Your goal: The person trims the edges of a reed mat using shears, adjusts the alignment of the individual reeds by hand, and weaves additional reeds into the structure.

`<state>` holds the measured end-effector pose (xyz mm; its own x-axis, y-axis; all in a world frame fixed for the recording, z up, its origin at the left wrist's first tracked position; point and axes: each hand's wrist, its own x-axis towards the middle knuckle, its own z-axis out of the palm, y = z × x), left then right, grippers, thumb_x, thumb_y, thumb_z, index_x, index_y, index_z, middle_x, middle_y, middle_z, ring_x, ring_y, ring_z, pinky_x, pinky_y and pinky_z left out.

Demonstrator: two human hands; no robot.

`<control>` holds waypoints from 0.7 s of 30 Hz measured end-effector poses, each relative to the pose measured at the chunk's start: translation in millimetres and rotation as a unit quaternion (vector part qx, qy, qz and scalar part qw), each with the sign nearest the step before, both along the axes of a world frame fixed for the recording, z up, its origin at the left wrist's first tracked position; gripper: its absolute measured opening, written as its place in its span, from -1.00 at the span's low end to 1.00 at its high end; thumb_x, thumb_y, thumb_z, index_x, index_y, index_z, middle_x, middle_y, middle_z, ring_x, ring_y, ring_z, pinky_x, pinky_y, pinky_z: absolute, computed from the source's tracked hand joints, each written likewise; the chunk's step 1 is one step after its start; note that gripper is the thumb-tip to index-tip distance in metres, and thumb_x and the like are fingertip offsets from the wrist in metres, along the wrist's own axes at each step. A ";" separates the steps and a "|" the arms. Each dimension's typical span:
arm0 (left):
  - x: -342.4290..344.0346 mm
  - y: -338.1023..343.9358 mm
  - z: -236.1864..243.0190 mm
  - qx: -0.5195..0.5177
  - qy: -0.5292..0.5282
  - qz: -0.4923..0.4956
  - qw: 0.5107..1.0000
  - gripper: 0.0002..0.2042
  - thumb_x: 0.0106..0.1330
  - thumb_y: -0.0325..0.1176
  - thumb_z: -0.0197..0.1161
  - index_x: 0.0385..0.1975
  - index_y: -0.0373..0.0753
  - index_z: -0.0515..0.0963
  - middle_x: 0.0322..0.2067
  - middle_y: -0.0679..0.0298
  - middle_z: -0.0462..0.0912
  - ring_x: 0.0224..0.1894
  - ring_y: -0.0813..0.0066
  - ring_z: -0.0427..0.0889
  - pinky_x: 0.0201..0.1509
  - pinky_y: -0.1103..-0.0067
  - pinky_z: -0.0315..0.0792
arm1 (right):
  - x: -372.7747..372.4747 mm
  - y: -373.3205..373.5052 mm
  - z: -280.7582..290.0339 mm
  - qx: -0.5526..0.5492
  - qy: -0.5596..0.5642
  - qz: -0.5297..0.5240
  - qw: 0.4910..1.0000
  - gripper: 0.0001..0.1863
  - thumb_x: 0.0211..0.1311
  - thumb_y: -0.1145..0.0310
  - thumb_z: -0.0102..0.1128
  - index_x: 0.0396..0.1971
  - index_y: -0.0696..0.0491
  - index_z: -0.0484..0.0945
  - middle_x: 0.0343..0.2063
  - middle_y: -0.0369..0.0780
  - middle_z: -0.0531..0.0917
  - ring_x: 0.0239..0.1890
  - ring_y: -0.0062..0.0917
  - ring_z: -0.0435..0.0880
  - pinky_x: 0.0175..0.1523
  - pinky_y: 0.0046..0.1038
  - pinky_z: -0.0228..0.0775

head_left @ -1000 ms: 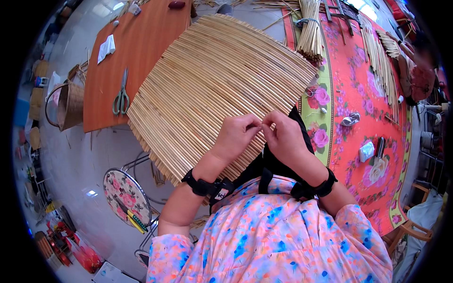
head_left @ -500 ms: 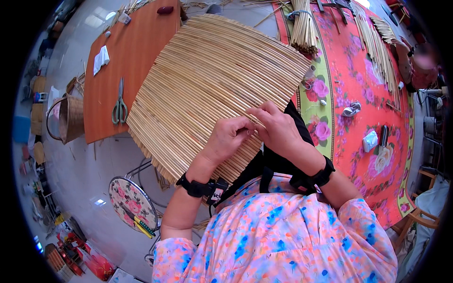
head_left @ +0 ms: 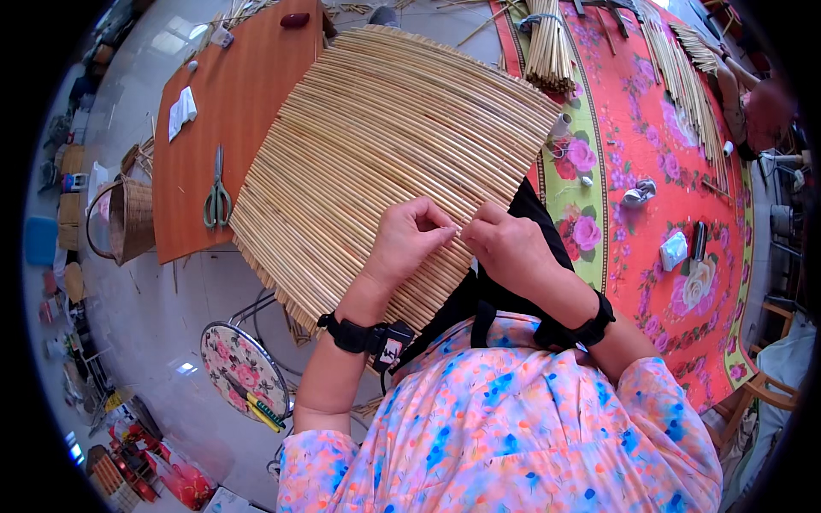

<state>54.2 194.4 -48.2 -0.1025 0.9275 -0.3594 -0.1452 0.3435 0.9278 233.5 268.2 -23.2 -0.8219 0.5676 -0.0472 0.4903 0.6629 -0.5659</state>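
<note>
- Slatted mat: overlaps table's right edge, beneath both hands' fingers.
- Left hand: thumb and forefinger pinched; cannot tell whether anything is held.
- Right hand: curled, fingertips hidden; hold cannot be told.
- Scissors: table's near-right corner.

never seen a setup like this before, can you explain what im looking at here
There's no machine: these are a person's bare left hand and right hand, with black bands on the wrists. The camera is a wide fisheye one worn on the head, looking down, so straight edges bend near the rim. The hands come close together over the lower right part of a mat of thin straw-coloured stalks; anything pinched between them is too small to make out. On the brown table to the left lie green-handled scissors.
</note>
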 end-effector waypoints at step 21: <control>7.1 8.6 -8.6 0.381 0.415 -0.023 0.826 -0.86 -0.08 -0.61 0.30 -0.53 -0.26 0.51 -0.51 0.20 0.56 -0.50 0.25 0.57 -0.48 0.47 0.44 | -15.7 6.9 -11.7 0.006 0.028 -0.095 0.995 -0.89 0.12 0.32 0.19 -0.39 -0.04 0.65 -0.42 -0.21 0.59 -0.42 -0.23 0.64 -0.32 -0.24 0.51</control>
<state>61.3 203.0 -56.8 0.0217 0.8621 0.5063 0.6462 -0.3985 0.6509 217.9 275.1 -34.8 -0.7012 0.7130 0.0037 0.5747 0.5683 -0.5889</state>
